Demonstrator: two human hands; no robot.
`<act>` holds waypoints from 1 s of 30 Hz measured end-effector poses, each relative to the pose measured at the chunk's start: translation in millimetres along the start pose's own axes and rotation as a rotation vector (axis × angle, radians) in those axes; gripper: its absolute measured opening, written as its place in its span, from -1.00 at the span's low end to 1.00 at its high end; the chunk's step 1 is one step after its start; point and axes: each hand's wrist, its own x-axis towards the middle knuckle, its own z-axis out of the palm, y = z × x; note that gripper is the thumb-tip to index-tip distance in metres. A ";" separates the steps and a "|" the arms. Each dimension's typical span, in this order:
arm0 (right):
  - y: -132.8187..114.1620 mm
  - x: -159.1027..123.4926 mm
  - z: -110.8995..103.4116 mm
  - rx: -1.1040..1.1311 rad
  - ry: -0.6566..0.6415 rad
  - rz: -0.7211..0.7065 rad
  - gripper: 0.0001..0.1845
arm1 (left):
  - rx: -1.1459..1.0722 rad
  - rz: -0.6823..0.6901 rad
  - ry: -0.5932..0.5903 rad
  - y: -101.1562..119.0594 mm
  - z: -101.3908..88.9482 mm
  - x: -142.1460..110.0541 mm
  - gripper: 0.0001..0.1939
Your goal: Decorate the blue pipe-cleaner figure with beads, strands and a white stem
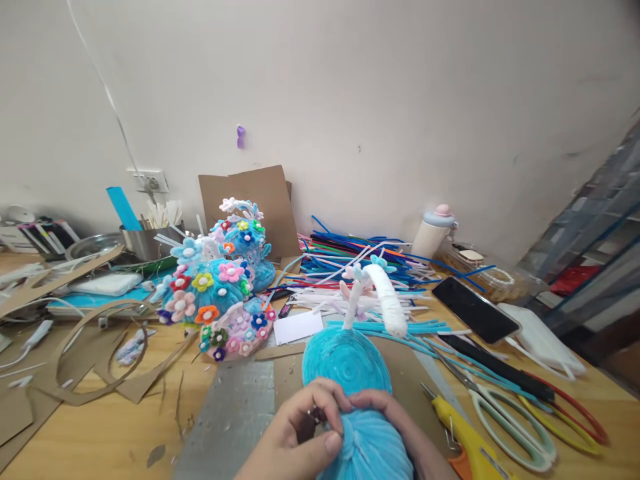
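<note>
Low in the middle, both hands are on a fuzzy blue pipe-cleaner piece (375,443) with a coiled round disc (345,363) at its far side. My left hand (300,427) is closed, thumb and forefinger pinched together at a gathered spot on the rounded, ribbed part. My right hand (409,430) curls round the right side, its fingertips resting near the join with the disc. Behind the disc rises a curved, white-wrapped stem (387,300) bearing small blue and pink blossoms. The piece's underside is cut off by the frame.
On the left stand blue pipe-cleaner pieces covered with colourful flowers (220,287). A pile of pipe cleaners (360,257) lies behind. Scissors (517,420), a yellow glue gun (460,433), and a phone (475,310) are at right. Cut cardboard (75,387) litters the left, and a bottle (433,233) stands behind.
</note>
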 end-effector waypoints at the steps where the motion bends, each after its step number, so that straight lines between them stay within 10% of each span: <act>1: -0.4 0.1 0.4 0.005 -0.005 -0.018 -0.17 | -0.033 -0.019 0.006 0.0 1.0 -0.9 -0.73; 30: -6.9 -7.2 13.1 0.286 -0.056 -0.049 -0.05 | -0.077 -0.078 0.065 13.8 6.3 -6.7 -0.84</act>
